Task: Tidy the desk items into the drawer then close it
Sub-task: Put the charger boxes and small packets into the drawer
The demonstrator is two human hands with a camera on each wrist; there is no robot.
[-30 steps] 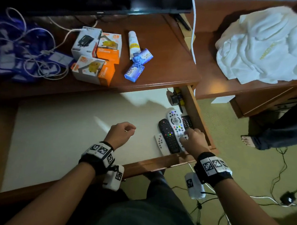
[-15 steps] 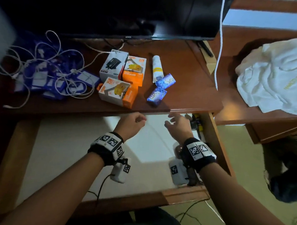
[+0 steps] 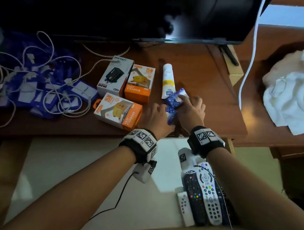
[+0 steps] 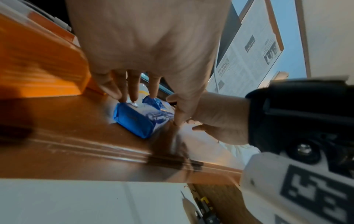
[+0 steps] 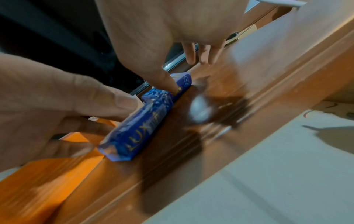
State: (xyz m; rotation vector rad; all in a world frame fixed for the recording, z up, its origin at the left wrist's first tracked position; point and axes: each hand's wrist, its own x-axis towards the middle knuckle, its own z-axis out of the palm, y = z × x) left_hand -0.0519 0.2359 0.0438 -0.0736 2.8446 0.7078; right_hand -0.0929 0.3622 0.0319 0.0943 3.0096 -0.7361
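Far left of the desk [image 3: 211,86]: a tangle of white cables [image 3: 42,83] is laid over blue tags [image 3: 85,91], untouched. Next, three charger boxes [image 3: 118,112] are grouped near the front edge, one white, two orange; all still out of the drawer [image 3: 73,172].

Left hand [image 3: 156,116] is set on the near blue soap packet [image 4: 138,119], which lies flat on the desk close to the front edge. Fingers are curled down over its far side, thumb at the near side; a grasp looks formed but the packet is not lifted. Likely gripped by its long edges because the wrapper is slick.

Right hand [image 3: 192,112] is placed on the far blue soap packet [image 3: 177,98], which touches the near one and the foot of the white tube [image 3: 167,80]. Index fingertip is pressed on top, remaining fingers spread and mostly straight; nothing is enclosed yet. One packet per hand, so both can probably be moved in a single pass.

Below, the drawer is pulled fully open, pale-lined. Remotes [image 3: 203,194] are packed side by side against its right wall, so floor space is left on the left for the boxes.

Surface: dark polished wood, glossy. A black TV [image 3: 136,16] stands at the back. Right: a white cord [image 3: 248,67] hangs down, and a white cloth [image 3: 291,98] is heaped on the adjoining unit. Lighting is dim.
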